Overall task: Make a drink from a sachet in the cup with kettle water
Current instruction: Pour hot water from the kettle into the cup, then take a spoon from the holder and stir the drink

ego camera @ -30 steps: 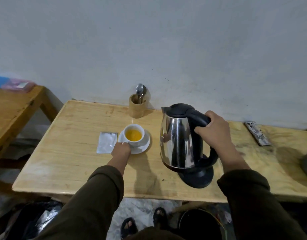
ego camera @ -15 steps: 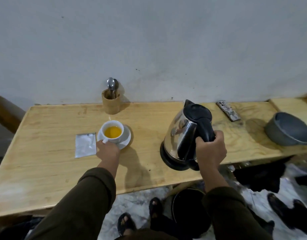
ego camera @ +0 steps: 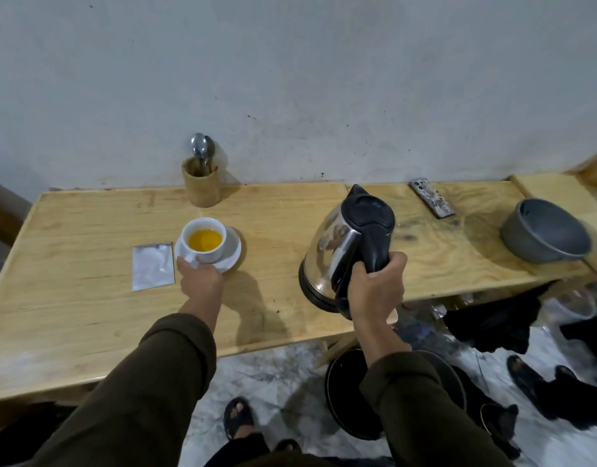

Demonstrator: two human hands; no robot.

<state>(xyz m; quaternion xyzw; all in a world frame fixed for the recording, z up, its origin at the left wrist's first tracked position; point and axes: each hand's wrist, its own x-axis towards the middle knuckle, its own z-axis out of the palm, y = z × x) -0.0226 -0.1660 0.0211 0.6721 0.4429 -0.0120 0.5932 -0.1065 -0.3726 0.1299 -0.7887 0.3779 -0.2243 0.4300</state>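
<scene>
A flat sachet (ego camera: 152, 267) lies left of the cup (ego camera: 204, 239) on its saucer (ego camera: 231, 256), where the left hand (ego camera: 199, 281) pinches the small handle; the china looks light and breakable. Rightward, bare table (ego camera: 276, 230) offers room. The right hand (ego camera: 374, 288) grips the kettle (ego camera: 349, 244) by its handle, probably heavy, near the front edge.

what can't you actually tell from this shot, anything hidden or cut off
Head view, the only one:
- Water level in the kettle: the lid is shut and the steel wall is opaque.
- The kettle handle's lower part: covered by the right hand.
- The cup handle: mostly hidden by the left hand.
- Whether the sachet is torn open: too small and blurred.
- Spoon handles: hidden inside the wooden holder.
</scene>
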